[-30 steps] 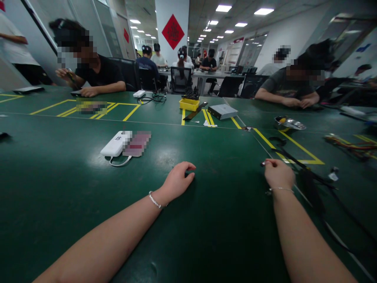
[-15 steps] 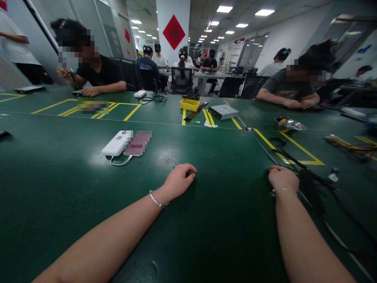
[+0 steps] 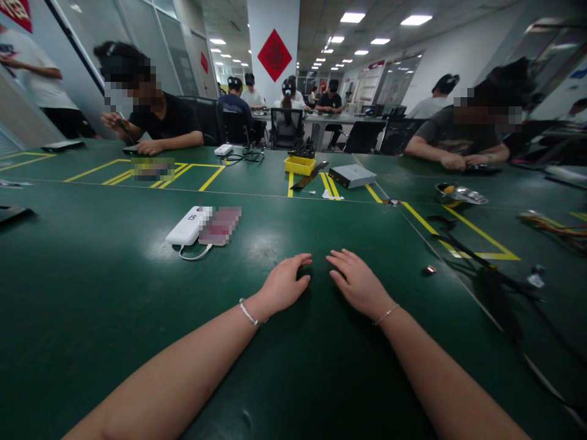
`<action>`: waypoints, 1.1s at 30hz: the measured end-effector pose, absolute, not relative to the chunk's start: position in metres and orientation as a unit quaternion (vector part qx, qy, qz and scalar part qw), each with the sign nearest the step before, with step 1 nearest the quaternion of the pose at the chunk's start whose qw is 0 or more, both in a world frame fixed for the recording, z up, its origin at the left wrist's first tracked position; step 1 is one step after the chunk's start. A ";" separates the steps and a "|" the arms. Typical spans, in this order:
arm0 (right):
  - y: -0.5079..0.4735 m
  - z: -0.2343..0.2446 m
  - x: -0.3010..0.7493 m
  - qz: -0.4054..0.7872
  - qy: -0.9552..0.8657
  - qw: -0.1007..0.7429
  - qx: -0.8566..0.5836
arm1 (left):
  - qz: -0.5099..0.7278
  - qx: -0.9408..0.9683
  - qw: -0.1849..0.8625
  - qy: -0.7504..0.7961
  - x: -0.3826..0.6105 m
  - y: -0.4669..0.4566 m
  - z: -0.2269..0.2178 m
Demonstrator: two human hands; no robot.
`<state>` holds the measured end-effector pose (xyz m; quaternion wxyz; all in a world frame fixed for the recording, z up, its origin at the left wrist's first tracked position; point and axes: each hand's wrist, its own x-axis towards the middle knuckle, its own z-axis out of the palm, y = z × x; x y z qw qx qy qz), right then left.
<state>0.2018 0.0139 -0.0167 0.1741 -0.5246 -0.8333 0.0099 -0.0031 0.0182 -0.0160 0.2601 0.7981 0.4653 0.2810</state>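
My left hand (image 3: 287,282) rests on the green table (image 3: 114,305), its fingers loosely curved and apart with nothing between them. Facing it across a small gap, my right hand (image 3: 360,281) has its fingers stretched out and is also bare. To the right of my right hand lies a small reddish, shiny object (image 3: 430,269), too small to name. Left of my left hand are a white power bank (image 3: 188,226) marked "15" and a blurred-out phone-like slab (image 3: 221,226); a short white cable (image 3: 196,255) runs between them.
Black cables (image 3: 498,299) lie along the right side. Farther back are a yellow tray (image 3: 299,165), a grey box (image 3: 353,176), a dark flat strip (image 3: 309,176), a shiny metal dish (image 3: 461,194) and colourful wires (image 3: 553,229). Co-workers sit across the table at left and right.
My right hand has moved left from beside the black cables, opening from a closed shape. The small reddish object now shows where it was. My left hand's fingers have opened slightly.
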 end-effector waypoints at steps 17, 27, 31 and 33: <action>0.019 -0.008 0.334 -0.094 -0.575 0.064 -0.810 | 0.200 0.856 0.206 0.431 -0.006 0.016 -0.011; 0.027 -0.023 0.355 -0.054 -0.539 0.078 -0.837 | 0.211 0.850 0.230 0.424 -0.007 0.016 -0.012; 0.028 -0.027 0.359 -0.062 -0.546 0.093 -0.830 | 0.219 0.852 0.230 0.417 -0.007 0.017 -0.012; 0.027 -0.026 0.358 -0.060 -0.535 0.107 -0.836 | 0.220 0.853 0.228 0.415 -0.007 0.017 -0.013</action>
